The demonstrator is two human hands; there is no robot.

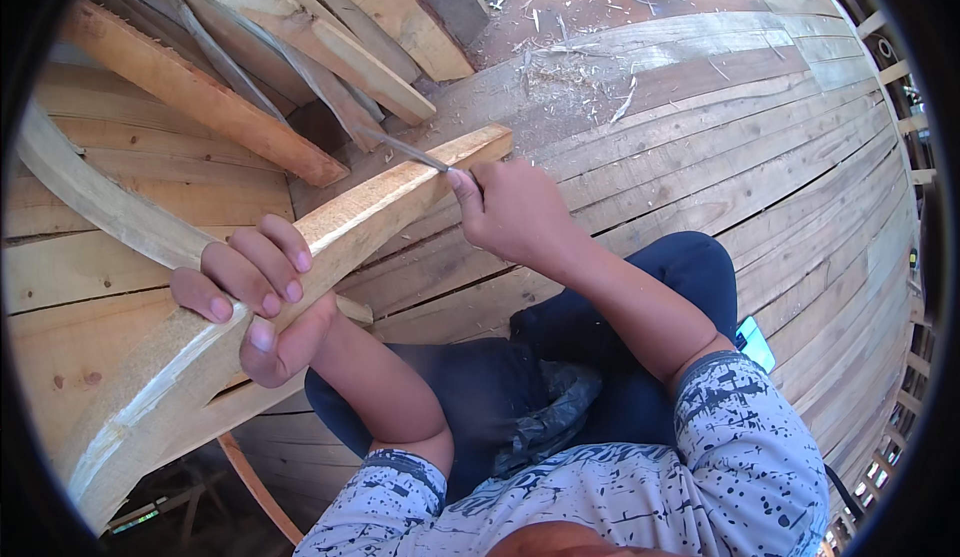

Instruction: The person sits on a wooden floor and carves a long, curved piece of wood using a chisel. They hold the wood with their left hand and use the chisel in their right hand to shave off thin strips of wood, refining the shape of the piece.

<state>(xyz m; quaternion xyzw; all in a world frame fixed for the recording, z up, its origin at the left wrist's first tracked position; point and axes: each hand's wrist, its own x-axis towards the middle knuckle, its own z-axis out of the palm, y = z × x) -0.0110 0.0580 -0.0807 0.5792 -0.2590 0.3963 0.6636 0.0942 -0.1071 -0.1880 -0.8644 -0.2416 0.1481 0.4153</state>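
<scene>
A long curved timber (pixel 345 219) slants from the lower left up to the middle, its upper edge pale and freshly cut. My left hand (pixel 262 282) is wrapped round it, with the fingers over the top edge and the thumb on the near side. Close to the timber's far end, my right hand (pixel 515 210) is closed on a thin grey metal tool (pixel 405 148). The tool lies across the upper edge and points to the upper left. My fist covers its handle, and its exact kind cannot be made out.
Planks and beams (pixel 210 87) lean together at the upper left, beside a curved grey rib (pixel 110 202). Wood shavings (pixel 575 82) litter the plank floor (pixel 700 172) ahead. A phone-like flat object (pixel 755 344) lies by my right knee. At the lower left there is an opening (pixel 180 502).
</scene>
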